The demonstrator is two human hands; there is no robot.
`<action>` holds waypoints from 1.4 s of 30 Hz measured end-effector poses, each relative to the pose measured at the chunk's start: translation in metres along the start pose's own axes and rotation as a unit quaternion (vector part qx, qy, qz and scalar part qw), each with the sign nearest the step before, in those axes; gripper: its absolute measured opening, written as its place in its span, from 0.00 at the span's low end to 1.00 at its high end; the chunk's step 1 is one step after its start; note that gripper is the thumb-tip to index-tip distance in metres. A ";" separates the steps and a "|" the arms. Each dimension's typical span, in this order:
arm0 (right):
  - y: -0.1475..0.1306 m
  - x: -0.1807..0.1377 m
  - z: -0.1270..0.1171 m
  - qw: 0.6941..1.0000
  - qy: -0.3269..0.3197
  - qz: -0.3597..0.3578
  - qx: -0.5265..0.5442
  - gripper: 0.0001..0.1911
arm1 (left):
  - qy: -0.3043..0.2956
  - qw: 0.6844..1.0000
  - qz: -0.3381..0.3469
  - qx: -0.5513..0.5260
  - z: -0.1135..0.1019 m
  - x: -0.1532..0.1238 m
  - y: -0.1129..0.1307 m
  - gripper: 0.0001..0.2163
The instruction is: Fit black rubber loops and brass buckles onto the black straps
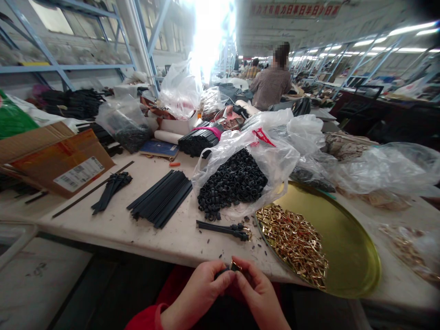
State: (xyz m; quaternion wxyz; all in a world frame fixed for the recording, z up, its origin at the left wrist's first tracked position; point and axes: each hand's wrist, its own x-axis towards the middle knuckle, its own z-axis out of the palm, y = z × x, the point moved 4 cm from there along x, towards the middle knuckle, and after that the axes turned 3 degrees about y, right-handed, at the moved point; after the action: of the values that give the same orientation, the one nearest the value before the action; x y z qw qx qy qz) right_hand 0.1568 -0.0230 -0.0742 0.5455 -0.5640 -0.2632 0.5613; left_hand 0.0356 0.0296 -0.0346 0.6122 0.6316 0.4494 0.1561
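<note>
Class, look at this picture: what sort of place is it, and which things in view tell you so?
Probably a factory assembly workshop: a long worktable holds a bag of black rings, a round tray of small gold metal parts, and other people sit beyond.

Bright, even light. A blown-out white glare point(209, 32) burns far beyond the clasped hands point(228, 286), washing out the aisle. Ceiling fluorescent tubes point(409, 30) streak at upper right. Wide-angle bending warps the edges; shadows are soft.
</note>
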 end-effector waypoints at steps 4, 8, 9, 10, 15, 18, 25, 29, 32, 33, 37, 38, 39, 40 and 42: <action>-0.001 -0.003 -0.003 0.996 0.001 -0.051 -0.068 0.17 | 0.046 0.996 0.012 0.077 -0.001 0.001 -0.003 0.14; -0.004 0.001 -0.003 0.999 0.008 -0.024 -0.042 0.15 | 0.061 0.984 0.039 0.161 0.001 -0.003 0.000 0.13; -0.003 0.003 -0.002 1.000 0.009 0.001 -0.009 0.14 | 0.060 0.982 0.047 0.175 0.002 -0.005 0.002 0.12; -0.003 0.005 -0.001 0.999 0.012 0.028 0.030 0.14 | 0.058 0.980 0.054 0.185 0.002 -0.006 0.004 0.11; -0.007 0.004 0.005 0.973 0.046 0.104 0.201 0.15 | 0.050 0.977 0.078 0.191 0.002 -0.012 0.012 0.10; -0.007 -0.001 0.010 0.961 0.035 0.136 0.237 0.17 | 0.044 0.973 0.086 0.209 0.001 -0.013 0.015 0.10; -0.008 -0.004 0.012 0.942 0.032 0.188 0.277 0.18 | 0.038 0.963 0.122 0.236 0.001 -0.013 0.018 0.10; -0.012 -0.002 0.013 0.962 0.022 0.155 0.222 0.21 | 0.077 0.969 0.106 0.209 0.001 -0.011 0.016 0.10; -0.012 -0.001 0.011 0.974 0.049 0.122 0.182 0.22 | 0.082 0.978 0.103 0.165 0.003 -0.009 0.016 0.12; -0.012 -0.001 0.010 0.976 0.055 0.112 0.181 0.22 | 0.080 0.980 0.104 0.151 0.004 -0.009 0.017 0.12; -0.010 0.000 0.012 0.980 0.029 0.102 0.165 0.18 | 0.085 0.983 0.104 0.124 0.003 -0.008 0.020 0.12; -0.009 0.001 0.012 0.983 0.017 0.100 0.151 0.17 | 0.081 0.984 0.104 0.121 0.002 -0.008 0.020 0.12; -0.010 0.003 0.011 0.986 0.010 0.092 0.136 0.17 | 0.074 0.985 0.103 0.116 0.001 -0.008 0.021 0.12; -0.010 0.004 0.008 0.989 0.011 0.081 0.125 0.16 | 0.063 0.987 0.099 0.108 0.000 -0.007 0.021 0.12; -0.012 0.007 0.003 0.990 0.029 0.059 0.129 0.14 | 0.033 0.993 0.077 0.078 -0.002 -0.006 0.020 0.09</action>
State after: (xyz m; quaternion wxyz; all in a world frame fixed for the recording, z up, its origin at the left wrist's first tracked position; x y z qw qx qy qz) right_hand 0.1593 -0.0125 -0.0655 0.5872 -0.5196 -0.1391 0.6048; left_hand 0.0388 0.0291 -0.0135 0.5320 0.7050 0.4296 0.1880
